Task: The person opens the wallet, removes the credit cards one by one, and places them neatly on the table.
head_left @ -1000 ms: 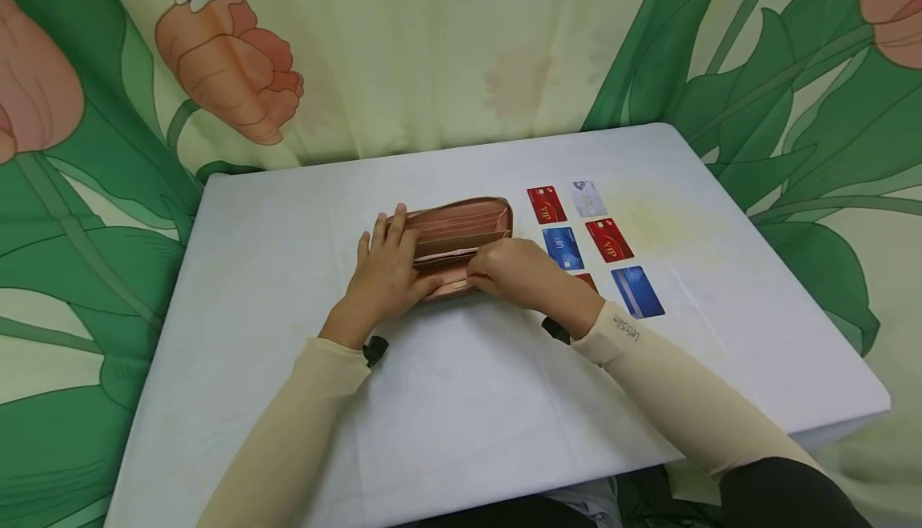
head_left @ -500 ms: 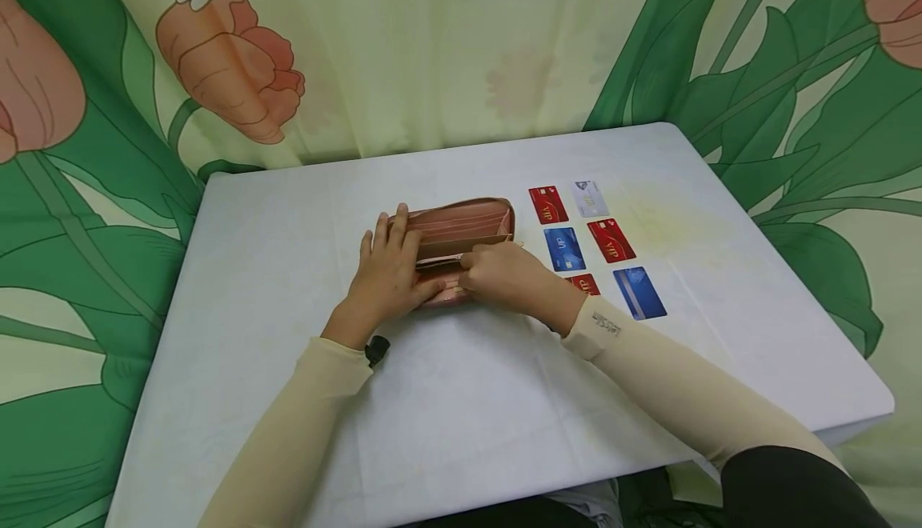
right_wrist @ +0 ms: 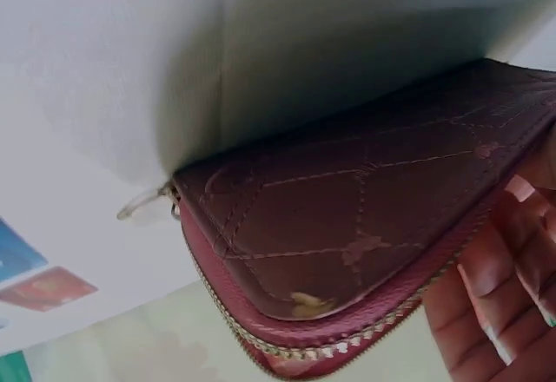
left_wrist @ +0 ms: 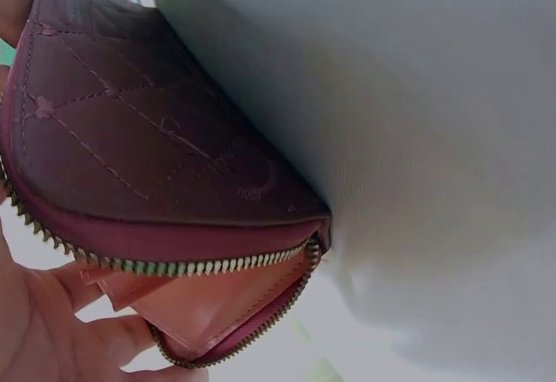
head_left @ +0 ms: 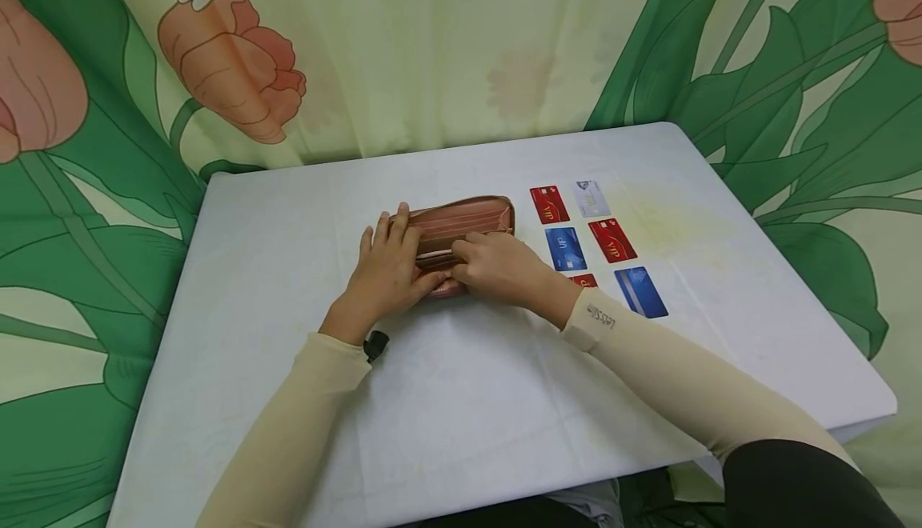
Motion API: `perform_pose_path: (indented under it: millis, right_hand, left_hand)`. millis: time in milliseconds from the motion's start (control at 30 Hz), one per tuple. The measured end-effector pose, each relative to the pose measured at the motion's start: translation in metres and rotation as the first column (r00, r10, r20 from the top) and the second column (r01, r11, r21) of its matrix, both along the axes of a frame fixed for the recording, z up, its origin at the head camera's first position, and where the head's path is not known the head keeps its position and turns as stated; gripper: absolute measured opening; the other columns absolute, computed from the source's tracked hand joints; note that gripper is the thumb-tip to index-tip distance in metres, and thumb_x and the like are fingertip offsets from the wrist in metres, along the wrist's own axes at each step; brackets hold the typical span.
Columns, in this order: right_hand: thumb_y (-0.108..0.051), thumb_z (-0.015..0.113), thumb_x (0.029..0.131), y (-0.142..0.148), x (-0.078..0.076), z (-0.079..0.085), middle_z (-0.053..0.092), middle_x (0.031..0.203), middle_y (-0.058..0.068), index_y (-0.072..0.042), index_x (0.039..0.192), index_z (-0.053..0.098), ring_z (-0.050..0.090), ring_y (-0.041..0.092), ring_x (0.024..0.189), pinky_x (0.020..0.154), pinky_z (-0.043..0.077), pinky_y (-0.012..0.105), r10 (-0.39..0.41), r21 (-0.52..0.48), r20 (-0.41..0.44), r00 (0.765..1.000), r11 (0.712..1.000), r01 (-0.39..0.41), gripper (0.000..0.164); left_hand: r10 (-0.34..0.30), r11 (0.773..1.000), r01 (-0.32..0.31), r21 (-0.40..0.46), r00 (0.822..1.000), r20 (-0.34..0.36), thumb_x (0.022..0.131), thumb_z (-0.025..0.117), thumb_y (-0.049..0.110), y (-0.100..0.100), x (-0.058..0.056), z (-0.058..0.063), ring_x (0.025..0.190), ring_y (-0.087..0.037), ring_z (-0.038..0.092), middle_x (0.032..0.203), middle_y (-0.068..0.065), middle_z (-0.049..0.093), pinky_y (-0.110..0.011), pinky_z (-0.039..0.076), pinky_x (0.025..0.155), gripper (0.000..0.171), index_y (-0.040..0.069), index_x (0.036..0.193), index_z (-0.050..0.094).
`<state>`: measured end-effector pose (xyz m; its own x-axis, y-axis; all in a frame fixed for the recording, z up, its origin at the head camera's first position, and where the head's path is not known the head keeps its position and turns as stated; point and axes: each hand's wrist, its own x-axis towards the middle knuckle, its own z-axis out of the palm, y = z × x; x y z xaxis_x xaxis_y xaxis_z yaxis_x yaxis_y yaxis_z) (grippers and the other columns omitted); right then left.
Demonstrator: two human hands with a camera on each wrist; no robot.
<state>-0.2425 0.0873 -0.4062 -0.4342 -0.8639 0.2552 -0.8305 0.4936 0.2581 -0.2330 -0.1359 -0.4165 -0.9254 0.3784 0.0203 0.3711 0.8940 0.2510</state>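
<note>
An unzipped pinkish-brown wallet (head_left: 464, 220) lies spread in the middle of the table, its card slots and inner divider showing. My left hand (head_left: 385, 272) holds its left end, thumb over the near flap and fingers across the far side. In the left wrist view the dark quilted outside (left_wrist: 156, 139) of the wallet and its brass zip show. My right hand (head_left: 500, 268) reaches over the right half with curled fingers, pinching the wallet's inner part near the middle; its fingertips are partly hidden. From the right wrist, curled fingers (right_wrist: 512, 269) show beside the wallet's edge.
Right of the wallet lie several cards: a red card (head_left: 550, 205), a silver card (head_left: 591, 198), a blue card (head_left: 566, 249), another red card (head_left: 612, 240) and a striped blue card (head_left: 641, 292). My right wrist partly covers one more red card (head_left: 585, 280). A white cloth covers the table (head_left: 274, 256).
My right hand has shifted left and slightly away from me along the wallet's inside, uncovering more of the lower red card. The left hand stays at the wallet's left end.
</note>
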Motion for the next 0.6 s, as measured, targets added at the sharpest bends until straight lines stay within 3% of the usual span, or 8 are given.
perform_pose_path:
  millis: [267,500,600]
  right_hand:
    - [-0.027,0.079,0.095,0.004,-0.01,-0.001,0.069,0.098,0.007,-0.014,0.101,0.083,0.066,0.026,0.09,0.081,0.061,0.043,-0.081,0.036,-0.033,0.996,0.996,0.082,0.015]
    - [-0.025,0.075,0.098,0.005,-0.014,-0.007,0.071,0.112,0.007,-0.016,0.116,0.075,0.068,0.025,0.096,0.081,0.061,0.038,0.075,-0.099,-0.001,0.997,0.992,-0.075,0.021]
    - [-0.028,0.074,0.098,0.005,-0.013,-0.006,0.072,0.114,0.007,-0.02,0.121,0.077,0.068,0.024,0.096,0.081,0.061,0.038,0.076,-0.104,0.024,0.997,0.992,-0.073,0.025]
  left_hand:
    - [0.022,1.0,-0.022,-0.016,0.999,0.029,0.098,0.066,0.053,0.001,-0.003,0.005,0.156,-0.051,0.013,0.172,-0.025,0.009,-0.067,0.011,0.123,0.07,0.004,0.143,0.044]
    - [0.039,0.998,-0.037,-0.049,0.998,0.045,0.106,0.057,0.048,0.006,-0.005,0.006,0.156,-0.051,0.013,0.172,-0.026,0.008,-0.067,0.011,0.123,0.061,0.003,0.145,0.043]
    - [0.045,0.997,-0.042,-0.06,0.998,0.042,0.106,0.056,0.044,0.007,-0.005,0.008,0.156,-0.051,0.013,0.172,-0.026,0.008,-0.066,0.012,0.123,0.059,0.004,0.147,0.043]
